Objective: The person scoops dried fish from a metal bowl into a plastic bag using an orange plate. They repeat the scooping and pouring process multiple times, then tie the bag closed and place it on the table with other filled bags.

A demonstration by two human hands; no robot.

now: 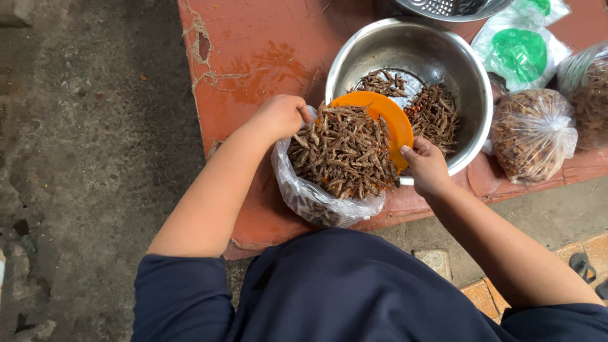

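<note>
My right hand grips the near edge of an orange plate heaped with small dried fish. The plate is tilted over the mouth of a clear plastic bag on a red slab. My left hand is closed on the bag's rim and holds it apart. Behind the plate stands a large steel bowl with more dried fish and a few reddish bits on its bottom.
The red cement slab has a cracked, chipped left edge. Tied bags of dried fish lie to the right, with white and green plastic bags behind. A metal colander shows at the top. Grey concrete ground lies left.
</note>
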